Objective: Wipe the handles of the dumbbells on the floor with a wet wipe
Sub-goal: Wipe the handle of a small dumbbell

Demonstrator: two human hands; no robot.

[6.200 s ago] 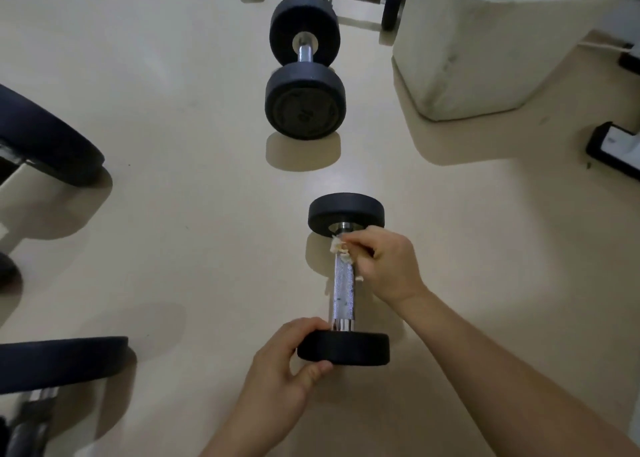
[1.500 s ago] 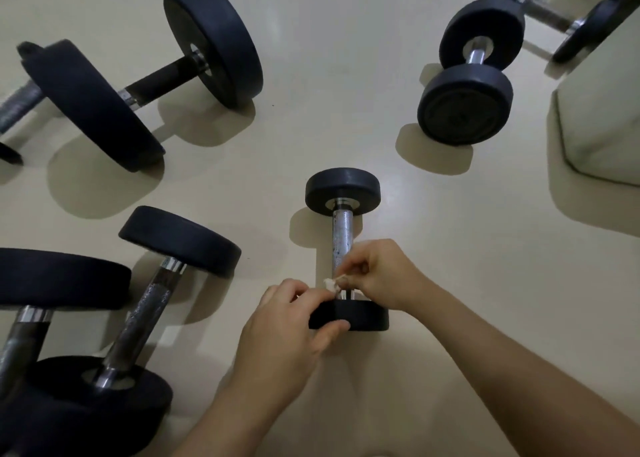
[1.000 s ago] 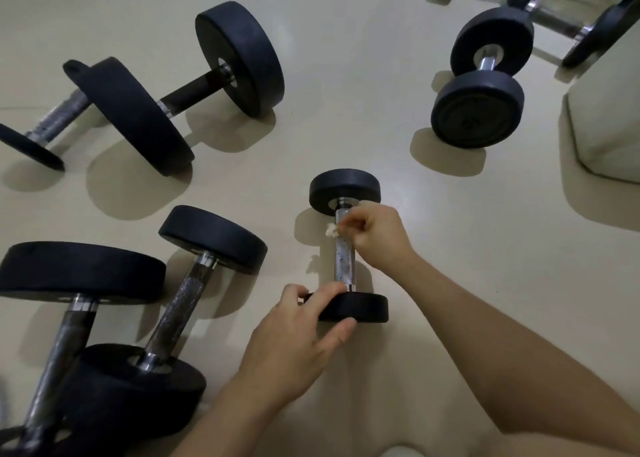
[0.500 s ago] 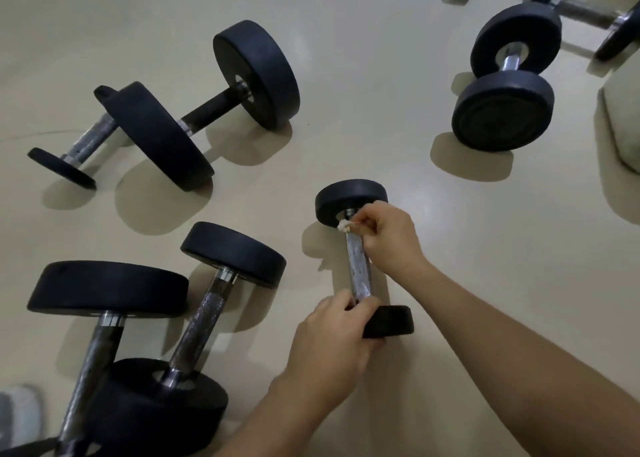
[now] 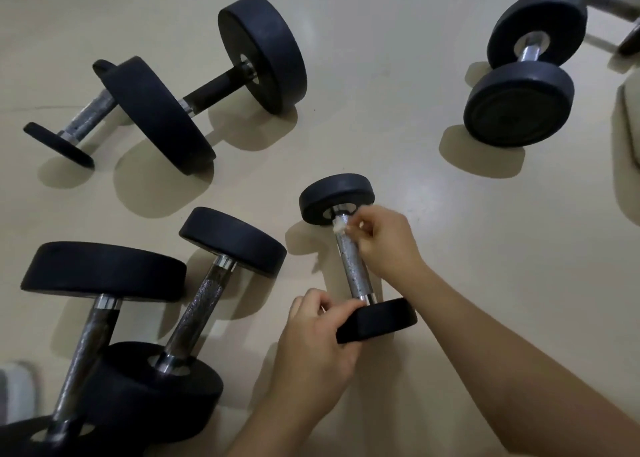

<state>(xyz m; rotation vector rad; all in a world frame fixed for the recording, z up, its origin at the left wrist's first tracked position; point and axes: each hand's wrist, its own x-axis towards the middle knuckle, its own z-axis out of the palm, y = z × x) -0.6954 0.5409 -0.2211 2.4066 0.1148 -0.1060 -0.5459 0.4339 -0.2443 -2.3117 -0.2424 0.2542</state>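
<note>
While the left hand (image 5: 313, 347) grips the near weight of the small dumbbell (image 5: 353, 259) at frame centre, the right hand (image 5: 384, 240), pinching the wet wipe (image 5: 338, 227) against the handle's far end, should probably wrap it fully and stroke nearward.

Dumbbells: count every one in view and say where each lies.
7 dumbbells: the wiped one at centre; two upper left; two lower left; one upper right; one cut off at the top-right edge. Others may be hidden.
</note>
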